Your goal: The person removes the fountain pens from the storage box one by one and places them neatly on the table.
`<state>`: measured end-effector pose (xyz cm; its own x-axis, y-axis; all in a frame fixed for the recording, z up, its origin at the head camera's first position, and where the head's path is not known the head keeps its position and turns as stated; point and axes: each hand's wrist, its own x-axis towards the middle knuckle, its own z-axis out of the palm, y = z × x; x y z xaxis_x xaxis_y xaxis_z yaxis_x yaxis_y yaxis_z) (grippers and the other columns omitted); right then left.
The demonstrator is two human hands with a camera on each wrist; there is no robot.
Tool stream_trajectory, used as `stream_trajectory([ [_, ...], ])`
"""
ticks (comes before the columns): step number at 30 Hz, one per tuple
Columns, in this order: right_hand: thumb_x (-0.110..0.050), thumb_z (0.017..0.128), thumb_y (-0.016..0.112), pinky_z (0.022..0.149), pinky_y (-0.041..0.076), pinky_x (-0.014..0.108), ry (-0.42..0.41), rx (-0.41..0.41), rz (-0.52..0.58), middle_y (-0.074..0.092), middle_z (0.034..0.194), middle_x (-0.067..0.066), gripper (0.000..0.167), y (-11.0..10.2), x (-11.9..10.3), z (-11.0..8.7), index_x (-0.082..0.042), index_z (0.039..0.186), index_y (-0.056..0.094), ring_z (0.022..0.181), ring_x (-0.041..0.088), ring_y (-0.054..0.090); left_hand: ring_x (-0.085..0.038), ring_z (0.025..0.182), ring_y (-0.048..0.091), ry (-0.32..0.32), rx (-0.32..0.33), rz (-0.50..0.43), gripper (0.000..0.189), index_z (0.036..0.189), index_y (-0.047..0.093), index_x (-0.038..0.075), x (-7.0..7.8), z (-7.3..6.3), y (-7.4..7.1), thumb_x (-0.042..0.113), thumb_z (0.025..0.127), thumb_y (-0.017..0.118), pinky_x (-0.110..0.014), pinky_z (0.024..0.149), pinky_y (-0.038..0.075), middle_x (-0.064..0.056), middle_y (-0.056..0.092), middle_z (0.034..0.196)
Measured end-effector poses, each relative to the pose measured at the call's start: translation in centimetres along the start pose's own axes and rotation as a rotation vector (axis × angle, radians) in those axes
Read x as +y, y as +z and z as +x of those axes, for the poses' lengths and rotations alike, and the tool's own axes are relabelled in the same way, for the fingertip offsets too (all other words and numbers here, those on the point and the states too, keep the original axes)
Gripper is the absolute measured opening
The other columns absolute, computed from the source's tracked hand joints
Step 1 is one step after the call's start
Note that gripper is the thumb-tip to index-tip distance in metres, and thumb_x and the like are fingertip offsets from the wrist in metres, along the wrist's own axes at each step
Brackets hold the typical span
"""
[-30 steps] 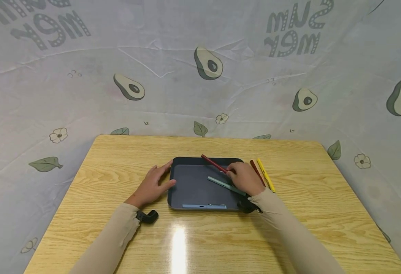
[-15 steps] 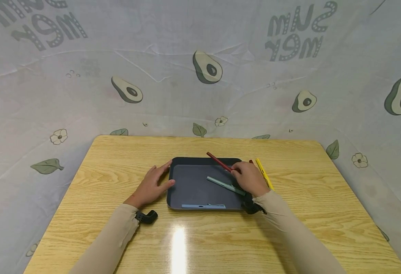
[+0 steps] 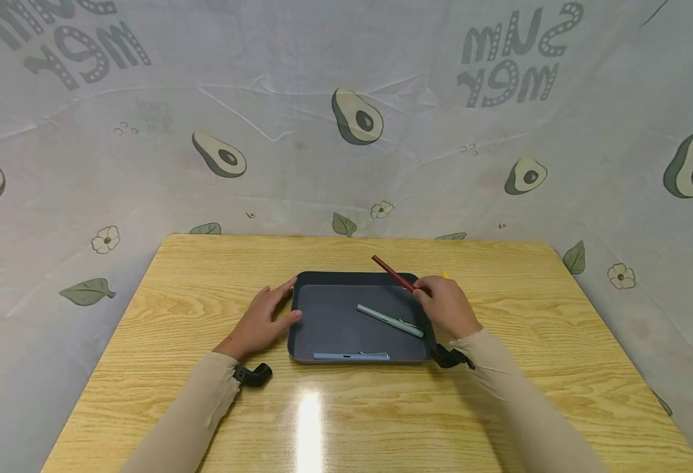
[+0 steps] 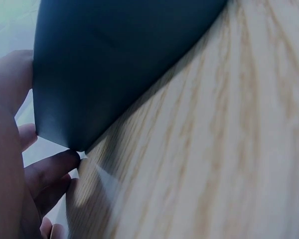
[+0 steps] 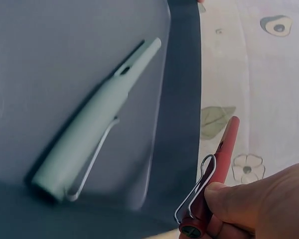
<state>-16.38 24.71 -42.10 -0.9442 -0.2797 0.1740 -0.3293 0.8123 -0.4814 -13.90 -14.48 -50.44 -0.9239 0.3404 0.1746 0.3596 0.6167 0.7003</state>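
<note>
My left hand (image 3: pixel 261 323) lies at the left side of a dark grey tray (image 3: pixel 328 315), fingers extended and touching its edge; the left wrist view shows the fingertips at the corner of the tray's outer wall (image 4: pixel 104 59). Over the tray's right rim, my right hand (image 3: pixel 449 305) pinches a red pen (image 3: pixel 392 272) between thumb and fingers. Its metal clip shows in the right wrist view, where the red pen (image 5: pixel 220 169) tilts up. A pale green pen (image 3: pixel 390 320) lies slantwise inside the tray. Along the tray's front side rests a light blue pen (image 3: pixel 346 356).
A yellow pen's tip (image 3: pixel 445 276) shows just behind my right hand, which hides the rest. The wooden table (image 3: pixel 222 420) ends at the back against a patterned cloth (image 3: pixel 293 177).
My right hand has moved right and slightly up with the red pen, from over the tray to its right rim. It now covers another red pen and most of the yellow one. Left hand unchanged.
</note>
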Motion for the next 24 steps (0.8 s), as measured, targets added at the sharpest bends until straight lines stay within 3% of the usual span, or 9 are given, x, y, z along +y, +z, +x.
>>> stream_trajectory([
  [10, -0.009, 0.101, 0.066, 0.056, 0.04, 0.032, 0.037, 0.015, 0.013, 0.073, 0.092, 0.015, 0.015, -1.6, 2.1, -0.6, 0.002, 0.106, 0.076, 0.061, 0.017, 0.051, -0.035, 0.154, 0.029, -0.003, -0.001, 0.004, 0.076, 0.166, 0.027, 0.024, -0.1, 0.0, 0.0, 0.046, 0.103, 0.062, -0.057, 0.128, 0.008, -0.012, 0.043, 0.161],
  [17, -0.008, 0.102, 0.065, 0.057, 0.046, 0.032, 0.084, 0.017, 0.009, 0.073, 0.089, 0.015, 0.018, -2.7, 3.1, -1.2, 0.004, 0.11, 0.075, 0.064, 0.018, 0.057, -0.037, 0.154, 0.028, 0.002, -0.001, -0.005, 0.076, 0.166, 0.027, 0.024, 0.0, -0.1, -0.1, 0.045, 0.103, 0.063, -0.058, 0.128, 0.009, -0.013, 0.044, 0.16],
  [24, -0.008, 0.103, 0.062, 0.058, 0.047, 0.034, 0.115, 0.025, -0.015, 0.073, 0.098, 0.021, 0.021, -3.7, 4.3, -1.9, 0.008, 0.113, 0.072, 0.068, 0.02, 0.06, -0.037, 0.154, 0.027, -0.003, 0.0, -0.007, 0.075, 0.166, 0.027, 0.024, 0.1, -0.1, -0.1, 0.045, 0.103, 0.062, -0.059, 0.128, 0.009, -0.013, 0.044, 0.16],
])
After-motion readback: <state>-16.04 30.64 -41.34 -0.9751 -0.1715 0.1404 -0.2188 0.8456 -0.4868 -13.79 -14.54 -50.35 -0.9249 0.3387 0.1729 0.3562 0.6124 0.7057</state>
